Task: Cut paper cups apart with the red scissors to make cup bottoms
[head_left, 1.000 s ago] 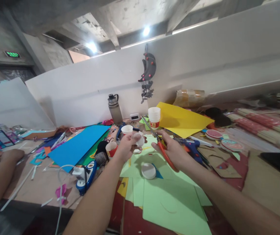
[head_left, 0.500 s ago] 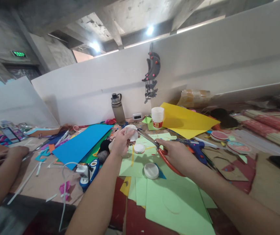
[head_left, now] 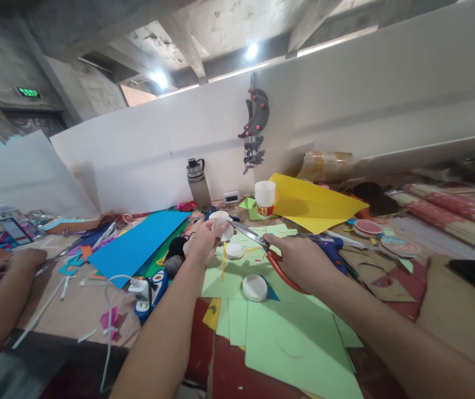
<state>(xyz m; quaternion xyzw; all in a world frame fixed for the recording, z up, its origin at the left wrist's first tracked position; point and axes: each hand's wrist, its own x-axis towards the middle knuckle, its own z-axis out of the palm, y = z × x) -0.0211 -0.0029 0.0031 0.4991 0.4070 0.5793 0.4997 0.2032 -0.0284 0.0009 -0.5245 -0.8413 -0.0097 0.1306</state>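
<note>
My left hand (head_left: 205,241) pinches a small white cup piece (head_left: 223,221) above the green paper. My right hand (head_left: 293,257) is closed round the orange handles of the scissors (head_left: 254,235), whose tips point left and reach the edge of the white piece. Below the hands, a small white disc (head_left: 235,251) and a larger white round piece (head_left: 255,288) lie on light green sheets (head_left: 291,338). A blue scrap shows beside the larger one.
Behind the hands stand stacked paper cups (head_left: 265,195) and a bottle (head_left: 199,185). Blue card (head_left: 142,241) lies left, yellow card (head_left: 316,202) and a blue glue gun (head_left: 332,252) right. Another person's hand (head_left: 27,259) rests at far left.
The white piece sits slightly tilted differently in my left hand, and tiny red bits now show on the green paper beneath the scissors. The view has shifted slightly.
</note>
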